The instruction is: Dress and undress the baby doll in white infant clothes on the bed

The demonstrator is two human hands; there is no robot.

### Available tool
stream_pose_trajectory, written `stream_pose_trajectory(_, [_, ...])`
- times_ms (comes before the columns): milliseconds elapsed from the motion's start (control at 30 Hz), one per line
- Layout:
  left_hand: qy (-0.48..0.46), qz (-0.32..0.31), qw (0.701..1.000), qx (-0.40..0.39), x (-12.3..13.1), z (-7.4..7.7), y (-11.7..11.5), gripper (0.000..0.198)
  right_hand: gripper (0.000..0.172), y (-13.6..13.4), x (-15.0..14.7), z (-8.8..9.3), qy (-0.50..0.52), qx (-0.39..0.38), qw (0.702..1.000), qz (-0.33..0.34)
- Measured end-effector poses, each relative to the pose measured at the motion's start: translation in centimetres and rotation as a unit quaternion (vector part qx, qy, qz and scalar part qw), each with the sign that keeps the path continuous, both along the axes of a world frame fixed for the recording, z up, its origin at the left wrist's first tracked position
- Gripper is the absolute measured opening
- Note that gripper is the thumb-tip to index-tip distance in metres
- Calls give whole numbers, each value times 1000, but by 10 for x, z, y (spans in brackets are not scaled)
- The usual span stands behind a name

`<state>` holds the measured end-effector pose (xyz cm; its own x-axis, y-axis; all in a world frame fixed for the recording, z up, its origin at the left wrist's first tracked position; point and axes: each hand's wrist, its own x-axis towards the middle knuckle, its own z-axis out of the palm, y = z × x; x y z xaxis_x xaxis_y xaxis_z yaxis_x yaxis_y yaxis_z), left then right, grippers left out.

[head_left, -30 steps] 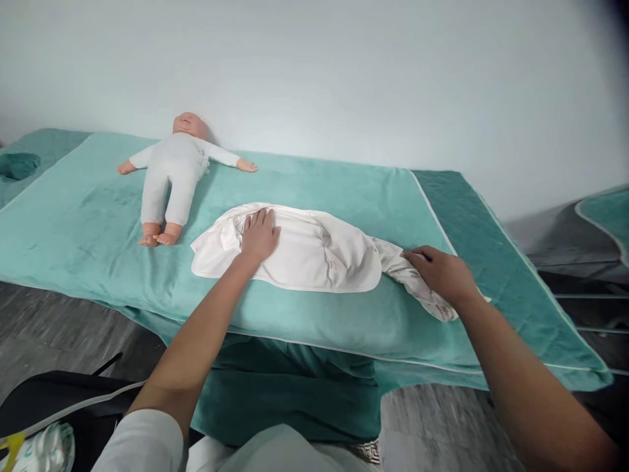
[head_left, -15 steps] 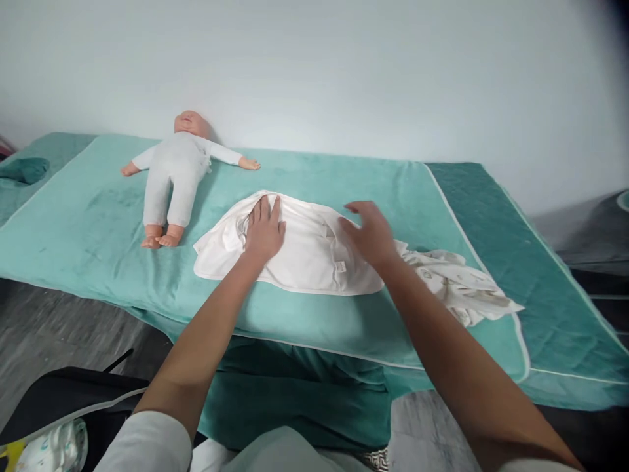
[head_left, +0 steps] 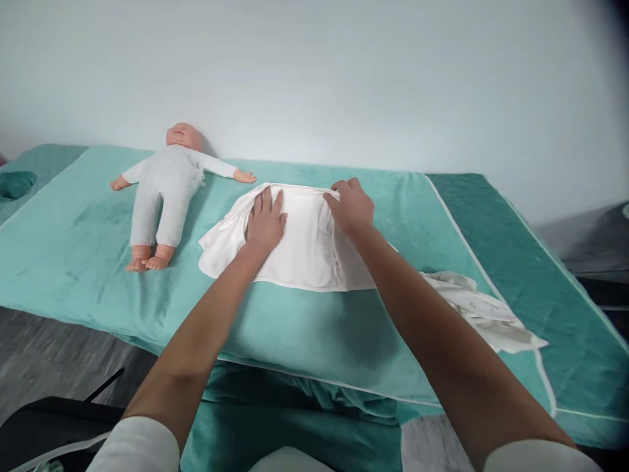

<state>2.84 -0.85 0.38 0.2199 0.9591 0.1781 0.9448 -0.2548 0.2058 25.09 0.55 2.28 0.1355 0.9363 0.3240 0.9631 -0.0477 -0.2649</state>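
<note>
Folded bundle: a dark teal lump at the far left edge of the bed, at about 9 o'clock from the doll and well apart from it.
Doll: a baby doll in a pale grey suit, on its back, arms spread, head toward the wall and bare feet toward the person; it lies at 9 o'clock from the white garment, near it but not touching.
Teal blanket: covers the bed under everything, with a white piped hem along its near and right edges.
Left hand: flat and apart, fingers spread, palm pressed down on the left part of the white garment.
White garment: spread on the blanket in the middle of the view, its near hem a smooth curve, its left end rumpled.
Right hand: fingers curled together on the garment's far edge, at about 1 o'clock from the garment's middle, just beside the left hand.
Patterned cloth: a crumpled pale printed piece at 4 o'clock from the garment, by the blanket's right hem.
Dark green cover: the bare strip of bed at 3 o'clock, beyond the blanket.
</note>
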Motion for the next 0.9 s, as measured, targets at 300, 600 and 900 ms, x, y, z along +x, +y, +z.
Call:
stream_pose_trajectory(300, [5, -13, 1000, -15, 2, -20, 36, 58, 37, 18, -16, -31, 26, 39, 998, 31])
stream_pose_trajectory(600, [-25, -72, 997, 11, -11, -22, 18, 48, 36, -53, 102, -51, 150, 7, 979, -140])
stream_pose_trajectory(900, [-64, -125, 990, 17, -13, -19, 3, 43, 29, -65, 112, -49, 248, 22, 952, -176])
